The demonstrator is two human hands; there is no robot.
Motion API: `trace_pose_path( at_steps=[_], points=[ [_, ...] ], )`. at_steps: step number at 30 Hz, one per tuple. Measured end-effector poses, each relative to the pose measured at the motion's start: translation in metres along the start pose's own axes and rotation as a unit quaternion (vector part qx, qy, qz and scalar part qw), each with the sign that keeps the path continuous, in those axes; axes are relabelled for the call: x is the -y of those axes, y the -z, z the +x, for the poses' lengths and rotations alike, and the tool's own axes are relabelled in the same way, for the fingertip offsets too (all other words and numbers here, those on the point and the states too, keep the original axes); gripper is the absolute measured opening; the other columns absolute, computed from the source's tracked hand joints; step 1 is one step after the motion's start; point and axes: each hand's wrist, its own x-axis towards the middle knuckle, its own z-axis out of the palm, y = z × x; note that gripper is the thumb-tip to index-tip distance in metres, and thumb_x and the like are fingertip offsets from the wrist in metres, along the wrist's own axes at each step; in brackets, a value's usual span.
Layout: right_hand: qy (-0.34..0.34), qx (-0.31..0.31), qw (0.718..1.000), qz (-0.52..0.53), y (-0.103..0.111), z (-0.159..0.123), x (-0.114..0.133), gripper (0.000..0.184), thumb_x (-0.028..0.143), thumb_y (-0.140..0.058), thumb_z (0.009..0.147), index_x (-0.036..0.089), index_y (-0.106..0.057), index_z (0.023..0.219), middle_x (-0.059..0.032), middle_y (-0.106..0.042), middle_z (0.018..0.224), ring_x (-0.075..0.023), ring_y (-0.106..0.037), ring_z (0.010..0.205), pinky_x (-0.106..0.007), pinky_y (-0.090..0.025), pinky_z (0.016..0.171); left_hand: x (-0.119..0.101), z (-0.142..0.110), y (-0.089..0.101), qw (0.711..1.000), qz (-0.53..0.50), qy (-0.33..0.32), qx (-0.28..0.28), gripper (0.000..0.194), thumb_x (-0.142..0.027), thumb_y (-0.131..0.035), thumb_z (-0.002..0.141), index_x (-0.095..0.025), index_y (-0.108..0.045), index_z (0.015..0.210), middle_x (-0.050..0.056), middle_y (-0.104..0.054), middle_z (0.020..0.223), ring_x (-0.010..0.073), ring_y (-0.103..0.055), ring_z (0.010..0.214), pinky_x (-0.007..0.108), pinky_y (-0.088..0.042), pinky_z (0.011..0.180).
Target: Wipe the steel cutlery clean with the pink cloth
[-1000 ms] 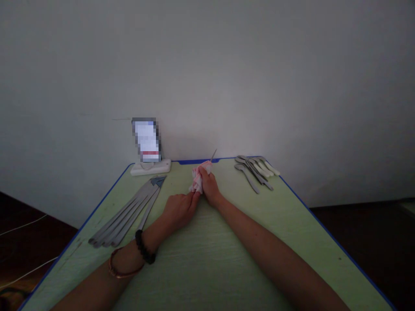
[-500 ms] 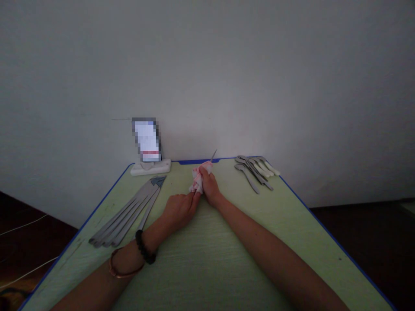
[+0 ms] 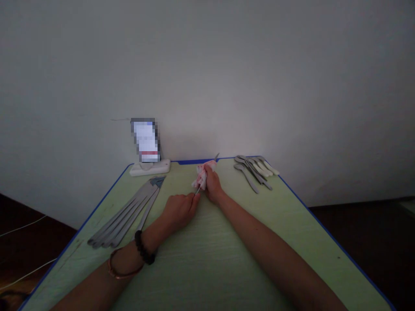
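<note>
My left hand (image 3: 181, 208) is closed in a pinch on the near end of a thin metal table knife (image 3: 217, 157). The knife slants away from me, and its blade tip sticks out past a crumpled pink and white cloth (image 3: 201, 175). My right hand (image 3: 213, 183) is closed round the cloth, which wraps the middle of the knife. A short stretch of bare metal shows between the cloth and my left fingers. Left of my hands, several long grey metal knives (image 3: 128, 216) lie fanned out, their far ends darker.
Several spoons (image 3: 247, 177) lie at the back right, some with white handles. A phone (image 3: 146, 140) with a blurred screen leans on a white stand (image 3: 150, 167) at the back left. The green table (image 3: 207, 268) has a blue edge and meets a grey wall (image 3: 207, 77).
My right hand and the cloth have slid slightly right and away along the knife, baring metal near my left fingers. The blade tip has shifted slightly and looks wider.
</note>
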Motion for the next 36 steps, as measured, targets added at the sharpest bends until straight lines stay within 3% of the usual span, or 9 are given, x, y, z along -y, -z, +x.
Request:
trace_pose_path(
  at_steps=[6, 12, 19, 27, 33, 36],
  points=[
    [-0.010, -0.062, 0.992, 0.105, 0.016, 0.017, 0.016, 0.022, 0.036, -0.046, 0.081, 0.020, -0.052, 0.068, 0.0056, -0.045, 0.043, -0.0106, -0.039, 0.033, -0.024, -0.036, 0.035, 0.001, 0.000, -0.001, 1.000, 0.003, -0.010, 0.006, 0.049, -0.037, -0.017, 0.097, -0.015, -0.061, 0.090, 0.014, -0.072, 0.080, 0.0269, -0.069, 0.074, 0.037, -0.049, 0.067],
    [-0.001, -0.162, 0.973, 0.163, 0.037, 0.029, 0.035, 0.019, 0.028, -0.042, 0.085, 0.019, -0.049, 0.070, 0.0068, -0.045, 0.040, -0.0096, -0.039, 0.032, -0.022, -0.034, 0.033, 0.004, -0.001, -0.002, 0.999, -0.006, -0.047, 0.001, 0.053, -0.038, -0.015, 0.097, -0.016, -0.063, 0.088, 0.013, -0.072, 0.081, 0.0274, -0.069, 0.075, 0.038, -0.048, 0.067],
    [-0.004, -0.182, 0.968, 0.174, 0.033, 0.026, 0.036, 0.023, 0.031, -0.038, 0.089, 0.019, -0.047, 0.071, 0.0078, -0.046, 0.041, -0.0080, -0.039, 0.031, -0.019, -0.035, 0.032, 0.006, 0.001, -0.006, 0.999, -0.012, -0.046, -0.008, 0.056, -0.040, -0.016, 0.096, -0.015, -0.066, 0.086, 0.014, -0.072, 0.081, 0.0275, -0.068, 0.075, 0.037, -0.047, 0.067],
    [-0.029, -0.168, 0.970, 0.171, 0.017, 0.011, 0.026, 0.028, 0.034, -0.035, 0.090, 0.019, -0.050, 0.071, 0.0055, -0.048, 0.043, -0.0096, -0.042, 0.033, -0.019, -0.033, 0.030, 0.008, 0.008, -0.005, 1.000, -0.008, -0.022, -0.014, 0.056, -0.041, -0.018, 0.096, -0.013, -0.067, 0.087, 0.016, -0.072, 0.083, 0.0262, -0.068, 0.076, 0.035, -0.046, 0.068],
    [-0.034, -0.079, 0.991, 0.100, -0.003, -0.002, 0.001, 0.036, 0.047, -0.047, 0.083, 0.017, -0.055, 0.065, 0.0026, -0.053, 0.046, -0.0095, -0.046, 0.035, -0.021, -0.038, 0.035, 0.006, 0.011, -0.004, 1.000, -0.012, -0.003, -0.021, 0.052, -0.038, -0.019, 0.096, -0.013, -0.065, 0.089, 0.016, -0.072, 0.083, 0.0261, -0.068, 0.074, 0.034, -0.044, 0.066],
    [-0.048, -0.063, 0.992, 0.099, -0.005, -0.002, -0.002, 0.037, 0.048, -0.047, 0.083, 0.017, -0.055, 0.064, 0.0018, -0.054, 0.045, -0.0106, -0.046, 0.035, -0.023, -0.039, 0.036, 0.008, 0.010, -0.006, 0.999, -0.021, -0.004, -0.024, 0.047, -0.039, -0.021, 0.096, -0.015, -0.061, 0.092, 0.013, -0.071, 0.083, 0.0244, -0.067, 0.074, 0.031, -0.043, 0.065]
  ],
)
